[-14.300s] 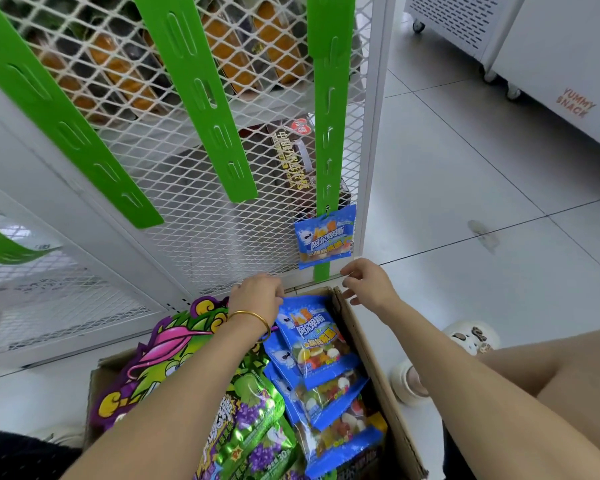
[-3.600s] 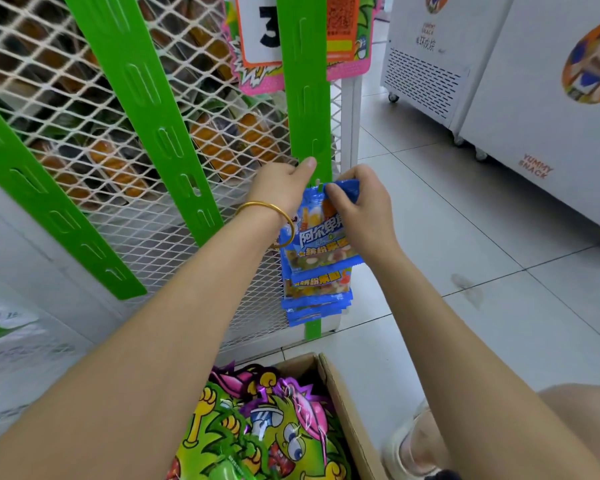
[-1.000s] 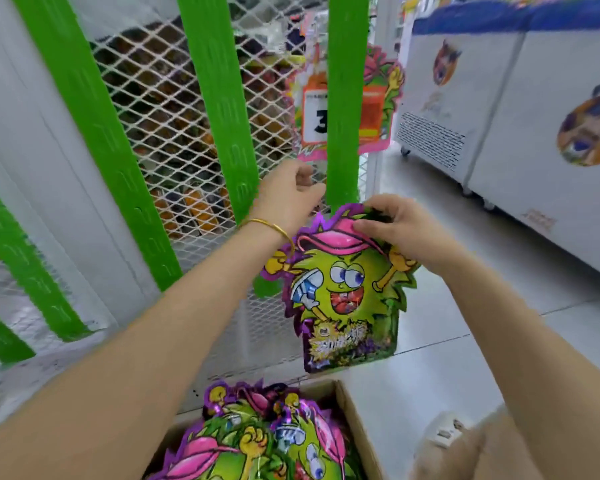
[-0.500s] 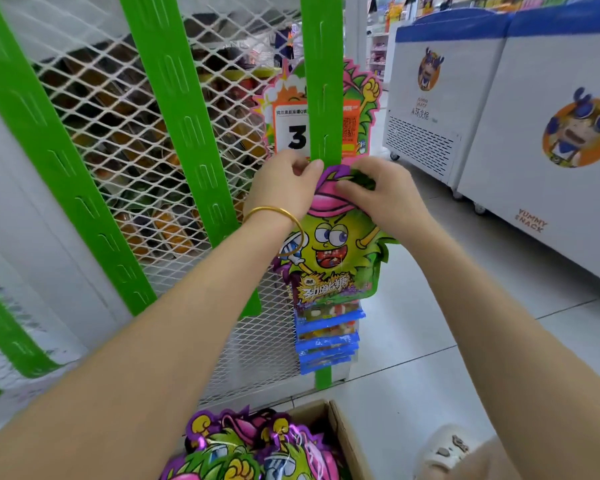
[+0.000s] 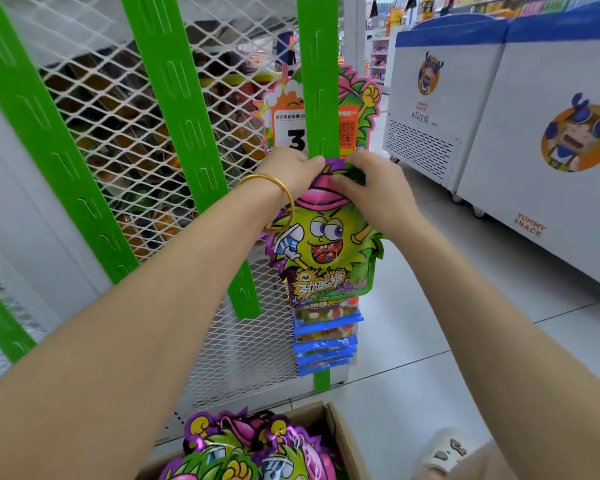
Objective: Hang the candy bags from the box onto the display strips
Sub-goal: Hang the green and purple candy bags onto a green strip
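A green-and-purple monster-shaped candy bag hangs against the right green display strip. My left hand, with a gold bangle on the wrist, pinches the bag's top left corner at the strip. My right hand pinches the top right of the same bag. Below it several blue candy bags hang stacked on that strip. The cardboard box at the bottom holds more monster bags.
Two more green strips slant across the white wire mesh panel on the left. A price sign with a "3" sits behind the right strip. White chest freezers stand to the right on the tiled floor. My slippered foot is beside the box.
The monster bag came up from the box to the right strip, above the blue bags. Over the last half second both hands stayed at its top against the strip.
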Demonstrator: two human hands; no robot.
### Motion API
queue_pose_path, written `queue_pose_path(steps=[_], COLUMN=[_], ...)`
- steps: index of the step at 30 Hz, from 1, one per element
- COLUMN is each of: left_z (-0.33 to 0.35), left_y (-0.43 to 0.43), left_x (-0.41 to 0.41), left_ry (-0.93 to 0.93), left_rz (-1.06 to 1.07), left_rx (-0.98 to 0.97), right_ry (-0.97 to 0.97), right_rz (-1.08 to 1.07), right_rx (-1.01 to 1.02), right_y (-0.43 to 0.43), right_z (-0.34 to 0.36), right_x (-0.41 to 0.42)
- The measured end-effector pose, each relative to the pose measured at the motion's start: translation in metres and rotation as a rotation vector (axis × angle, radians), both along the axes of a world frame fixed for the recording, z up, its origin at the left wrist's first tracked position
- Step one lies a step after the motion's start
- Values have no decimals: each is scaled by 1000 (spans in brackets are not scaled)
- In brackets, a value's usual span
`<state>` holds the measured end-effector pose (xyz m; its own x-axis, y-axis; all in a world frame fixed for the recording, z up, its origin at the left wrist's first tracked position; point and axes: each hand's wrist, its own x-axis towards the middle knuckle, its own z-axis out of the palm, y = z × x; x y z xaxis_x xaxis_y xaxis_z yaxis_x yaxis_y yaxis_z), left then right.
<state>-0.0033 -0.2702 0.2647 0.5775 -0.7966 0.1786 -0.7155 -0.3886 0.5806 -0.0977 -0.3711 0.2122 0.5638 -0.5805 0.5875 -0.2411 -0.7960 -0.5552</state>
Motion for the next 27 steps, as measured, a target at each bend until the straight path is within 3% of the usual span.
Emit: queue_pose_path(steps=[11, 21, 27], left_z=[2, 16, 25], left_y=[4, 4, -1], left_x=[2, -3, 0], left_ry=[79, 148, 155], left_rz=[-30, -40, -9], left_rx=[14, -323, -239], right_ry=[39, -22, -44], right_rz=[9, 68, -40], right_rx=[19, 8, -117], right_y=[1, 3, 5], right_z=[-2, 18, 35], right_x=[-2, -7, -1])
